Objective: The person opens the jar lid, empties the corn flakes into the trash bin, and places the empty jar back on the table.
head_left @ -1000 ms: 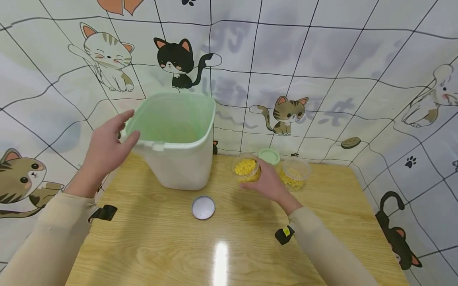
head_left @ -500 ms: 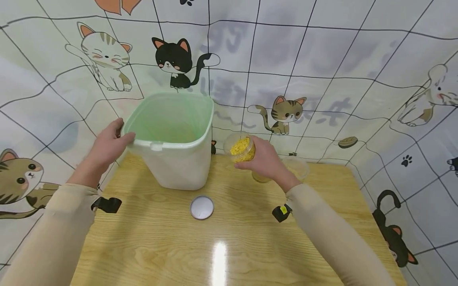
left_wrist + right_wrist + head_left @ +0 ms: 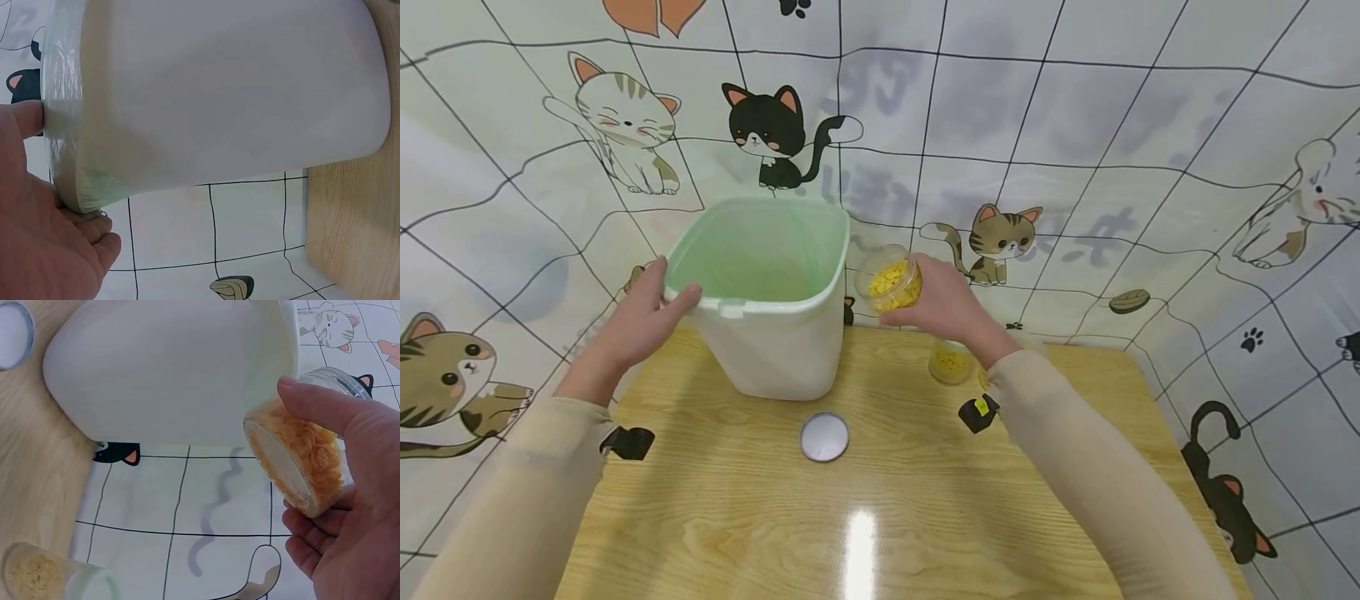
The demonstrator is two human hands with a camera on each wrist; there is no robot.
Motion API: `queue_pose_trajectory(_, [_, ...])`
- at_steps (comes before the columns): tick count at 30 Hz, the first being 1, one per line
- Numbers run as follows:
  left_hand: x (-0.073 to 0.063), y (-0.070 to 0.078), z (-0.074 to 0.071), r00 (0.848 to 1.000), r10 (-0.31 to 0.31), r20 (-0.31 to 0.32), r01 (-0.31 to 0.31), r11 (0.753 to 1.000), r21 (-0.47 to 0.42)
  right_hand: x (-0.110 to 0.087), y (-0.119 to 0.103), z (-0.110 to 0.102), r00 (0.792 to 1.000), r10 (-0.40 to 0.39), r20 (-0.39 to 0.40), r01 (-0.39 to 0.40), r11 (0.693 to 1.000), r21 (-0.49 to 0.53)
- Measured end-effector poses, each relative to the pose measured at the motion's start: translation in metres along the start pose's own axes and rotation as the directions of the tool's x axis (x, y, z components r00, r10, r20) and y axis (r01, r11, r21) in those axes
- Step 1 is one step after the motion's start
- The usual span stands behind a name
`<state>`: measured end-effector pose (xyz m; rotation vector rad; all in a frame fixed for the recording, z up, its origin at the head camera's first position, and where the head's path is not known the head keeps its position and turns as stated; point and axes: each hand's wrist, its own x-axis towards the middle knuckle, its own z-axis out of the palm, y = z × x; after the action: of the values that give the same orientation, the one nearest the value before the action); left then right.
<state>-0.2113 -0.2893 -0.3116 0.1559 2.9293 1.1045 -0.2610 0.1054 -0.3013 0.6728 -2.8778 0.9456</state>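
Note:
A white trash bin (image 3: 775,358) with a pale green liner (image 3: 752,250) stands at the back left of the table. My left hand (image 3: 643,321) grips its rim at the left front corner; the thumb and curled fingers show round the lined edge in the left wrist view. My right hand (image 3: 947,304) holds a clear jar (image 3: 300,456) of yellow flakes. The jar is raised off the table just right of the bin and tilted with its mouth to the left. No lid is on it in the head view, and the flakes are inside.
A round white lid (image 3: 824,437) lies in front of the bin. Behind my right forearm stands a jar of yellow bits (image 3: 951,363), with a green lid (image 3: 100,584) in the right wrist view. Another container is mostly hidden by the wrist. A cat-printed wall covering (image 3: 1075,208) stands close behind.
My right hand has lifted the jar from the table and carried it up and left toward the bin, tilting it. My left hand has closed onto the bin's rim.

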Motion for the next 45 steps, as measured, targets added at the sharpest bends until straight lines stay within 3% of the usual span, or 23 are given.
queue_pose_trajectory(9, [-0.007,0.003,0.007,1.0,0.025,-0.018,-0.021,0.988,0.155,0.019,-0.017,-0.013,1.0,0.013,0.024,-0.012,0.998,-0.054])
queue_pose_trajectory(18, [-0.006,0.002,0.013,0.999,0.018,-0.043,-0.011,0.986,0.167,0.038,-0.037,-0.019,0.998,0.063,0.026,-0.057,0.977,-0.205])
queue_pose_trajectory(24, [-0.006,0.005,0.017,0.997,0.024,-0.071,-0.011,0.983,0.182,0.047,-0.051,-0.021,0.995,0.09,0.033,-0.079,0.965,-0.25])
queue_pose_trajectory(32, [-0.007,0.005,0.021,0.994,0.038,-0.102,-0.019,0.983,0.184,0.057,-0.06,-0.025,0.998,0.055,0.005,-0.049,0.919,-0.391])
queue_pose_trajectory(40, [-0.007,0.001,0.024,0.987,0.066,-0.143,-0.035,0.978,0.206,0.065,-0.072,-0.023,0.999,0.042,-0.003,-0.039,0.892,-0.451])
queue_pose_trajectory(45, [-0.006,0.0,0.026,0.986,0.065,-0.154,-0.031,0.977,0.212,0.067,-0.078,-0.022,0.999,0.036,0.014,-0.024,0.86,-0.51])
